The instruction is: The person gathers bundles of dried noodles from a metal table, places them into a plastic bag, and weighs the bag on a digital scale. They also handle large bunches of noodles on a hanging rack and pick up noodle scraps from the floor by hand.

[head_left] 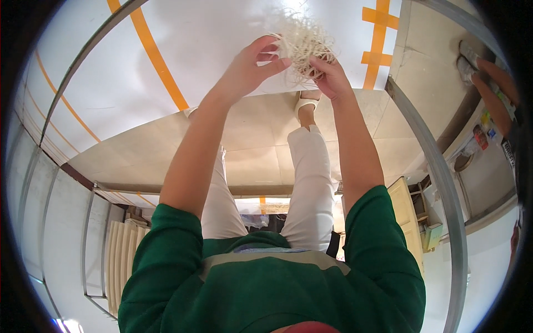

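Note:
A tangled bundle of thin, pale cream strips (305,47) is held up over the white tabletop (211,39). My right hand (334,79) grips its lower right side, with the thumb pressed onto the strips. At the bundle's left edge is my left hand (250,66), its fingers curled and the thumb apart from them. A few loose strip ends reach into that gap. What the strips are made of cannot be made out.
Orange tape (152,50) runs in lines across the white surface, with crossed orange tape (377,33) at its right. Grey metal frame bars (438,161) curve past both sides. Another person's legs (494,83) show at far right. A pale wooden door panel (404,219) stands behind my right arm.

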### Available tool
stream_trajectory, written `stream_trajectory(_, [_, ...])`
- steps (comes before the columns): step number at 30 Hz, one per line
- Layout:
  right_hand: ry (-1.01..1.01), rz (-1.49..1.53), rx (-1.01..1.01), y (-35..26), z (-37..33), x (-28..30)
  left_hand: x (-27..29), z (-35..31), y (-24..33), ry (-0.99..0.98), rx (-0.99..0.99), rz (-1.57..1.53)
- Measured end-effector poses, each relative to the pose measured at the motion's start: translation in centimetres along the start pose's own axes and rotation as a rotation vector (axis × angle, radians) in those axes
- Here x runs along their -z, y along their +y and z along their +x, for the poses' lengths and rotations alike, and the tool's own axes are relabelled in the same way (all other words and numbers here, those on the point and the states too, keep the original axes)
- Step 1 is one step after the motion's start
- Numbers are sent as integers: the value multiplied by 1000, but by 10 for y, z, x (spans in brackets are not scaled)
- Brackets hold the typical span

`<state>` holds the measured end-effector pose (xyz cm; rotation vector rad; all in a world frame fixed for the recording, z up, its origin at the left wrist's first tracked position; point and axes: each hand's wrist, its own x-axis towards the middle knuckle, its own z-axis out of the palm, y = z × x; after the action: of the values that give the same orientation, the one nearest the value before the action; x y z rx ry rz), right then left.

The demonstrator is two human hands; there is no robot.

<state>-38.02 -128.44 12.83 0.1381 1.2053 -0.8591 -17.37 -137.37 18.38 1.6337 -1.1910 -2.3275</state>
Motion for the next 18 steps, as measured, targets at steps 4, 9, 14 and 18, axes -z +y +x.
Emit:
stream_trajectory(4, [-3,134,85,-5,-20,20,16,-11,10,-104,-66,-124])
stream_trajectory(9, [-27,236,166,-11,-44,62,37,24,-52,138,-87,156])
stream_trajectory(14, [-102,231,170,-16,-63,95,1,63,-92,236,-700,1158])
stream_trajectory(18, [-99,297,213,-12,-82,87,-10,85,-100,184,-637,1381])
